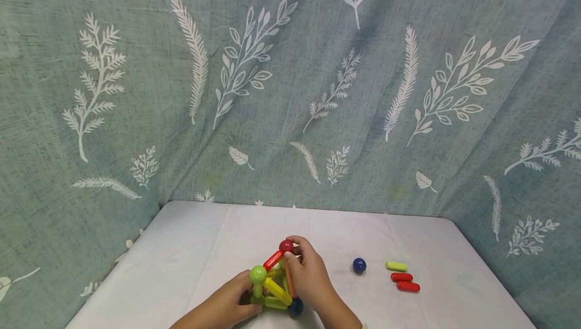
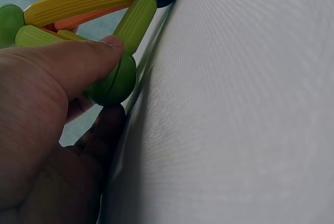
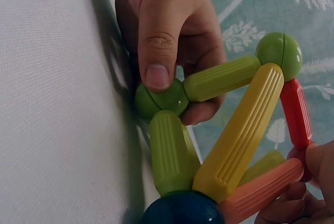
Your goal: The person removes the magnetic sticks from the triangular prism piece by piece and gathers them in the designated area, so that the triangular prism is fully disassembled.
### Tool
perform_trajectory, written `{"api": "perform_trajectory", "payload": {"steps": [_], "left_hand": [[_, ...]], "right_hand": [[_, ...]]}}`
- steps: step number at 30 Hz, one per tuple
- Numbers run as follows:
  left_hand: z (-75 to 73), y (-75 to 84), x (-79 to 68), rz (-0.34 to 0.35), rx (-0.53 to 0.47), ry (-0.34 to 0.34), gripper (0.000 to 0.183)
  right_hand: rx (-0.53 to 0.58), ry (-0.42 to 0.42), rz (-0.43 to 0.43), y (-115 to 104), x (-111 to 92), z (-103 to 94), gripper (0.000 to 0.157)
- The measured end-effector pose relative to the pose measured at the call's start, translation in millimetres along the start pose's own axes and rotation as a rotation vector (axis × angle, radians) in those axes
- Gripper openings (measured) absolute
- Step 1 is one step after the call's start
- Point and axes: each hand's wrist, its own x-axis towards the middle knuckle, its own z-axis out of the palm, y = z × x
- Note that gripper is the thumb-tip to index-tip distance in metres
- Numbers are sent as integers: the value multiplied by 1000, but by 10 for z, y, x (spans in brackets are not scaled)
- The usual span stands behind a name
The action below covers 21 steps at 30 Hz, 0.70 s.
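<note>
The site is a screened-off tabletop area. Leaf-printed grey-green fabric (image 1: 272,177) borders the white bench (image 1: 336,228) at the far edge and both sides. The room type cannot be determined.

Head view: I look forward and down from above the near side of the toy (image 1: 278,291), farthest off, curtain (image 1: 272,142) beyond. Left wrist view: close, from the toy's left, turned sideways, table (image 2: 235,104) pictured right of it. Right wrist view: close, from the toy's right, facing the left hand (image 3: 169,31) across it, table pictured left of it. Both wrist views share the toy's blue ball (image 3: 185,211) and lower green ball (image 3: 169,101).
</note>
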Motion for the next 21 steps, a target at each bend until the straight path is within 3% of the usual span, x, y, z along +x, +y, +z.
{"api": "perform_trajectory", "payload": {"steps": [11,21], "left_hand": [[0,-37,13,34,-33,-33,34],[-10,-50,11,37,-29,-44,35]], "right_hand": [[-1,-1,60,56,31,-56,34],[-25,16,64,123,78,-45,35]]}}
